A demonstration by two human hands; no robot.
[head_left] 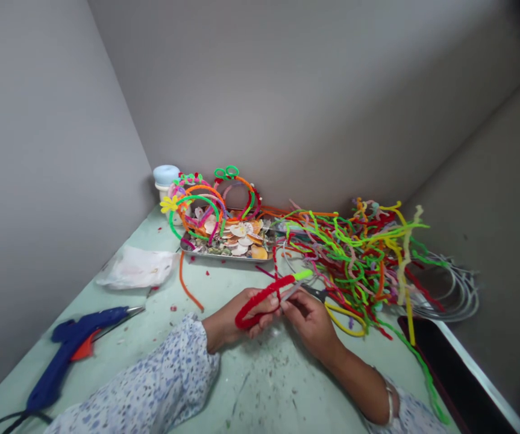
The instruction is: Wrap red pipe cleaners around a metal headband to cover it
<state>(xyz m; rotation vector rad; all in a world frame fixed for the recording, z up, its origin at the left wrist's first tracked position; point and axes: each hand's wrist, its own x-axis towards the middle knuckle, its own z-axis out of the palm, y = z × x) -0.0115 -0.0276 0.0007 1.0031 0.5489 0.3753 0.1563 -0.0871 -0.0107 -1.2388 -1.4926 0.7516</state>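
A thin headband (260, 296), mostly wrapped in red pipe cleaner with a bright green stretch, is held over the middle of the table. My left hand (237, 316) is closed around its red curve. The thumb and fingers of my right hand (311, 322) pinch the bare grey part of the band, close to my left fingertips. A loose end of red pipe cleaner (275, 262) sticks up from the band between both hands. Just beyond my right hand lie scissors (347, 319) with yellow-and-black handles, partly under the pipe cleaners.
A metal tray (223, 258) of shells and stones stands behind, with wrapped headbands (200, 196) on it. Tangled pipe cleaners (354, 253) and coiled grey bands (461, 295) fill the right. A blue glue gun (70, 343), plastic packet (140, 267) and dark phone-like slab (449, 367) lie around.
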